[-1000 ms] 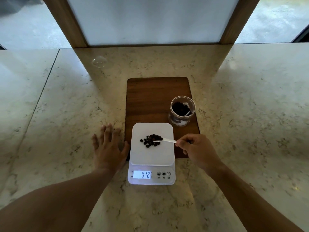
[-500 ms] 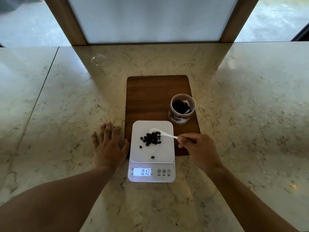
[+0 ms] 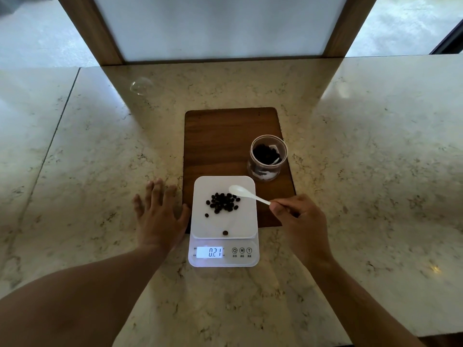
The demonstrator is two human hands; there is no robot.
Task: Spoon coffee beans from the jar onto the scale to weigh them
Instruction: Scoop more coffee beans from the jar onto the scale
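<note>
A white digital scale (image 3: pixel 241 222) sits at the near end of a wooden board (image 3: pixel 225 136), its display reading 0.21. A small heap of dark coffee beans (image 3: pixel 222 202) lies on its platform, with one stray bean (image 3: pixel 225 232) near the front edge. My right hand (image 3: pixel 300 224) grips the handle of a white plastic spoon (image 3: pixel 244 192); its empty bowl hovers over the platform's far right corner. An open glass jar (image 3: pixel 267 157) with beans inside stands on the board behind the scale. My left hand (image 3: pixel 160 216) rests flat on the counter left of the scale, fingers spread.
The marble counter (image 3: pixel 100 171) stretches widely on both sides, with a seam at the left. A small clear glass lid or dish (image 3: pixel 140 85) lies at the far left. A wood-framed panel (image 3: pixel 220 26) rises behind the counter.
The spoon tipped its beans onto the platform and has lifted back to the right, toward the jar. One bean rolled to the front. The display went from 0.12 to 0.21.
</note>
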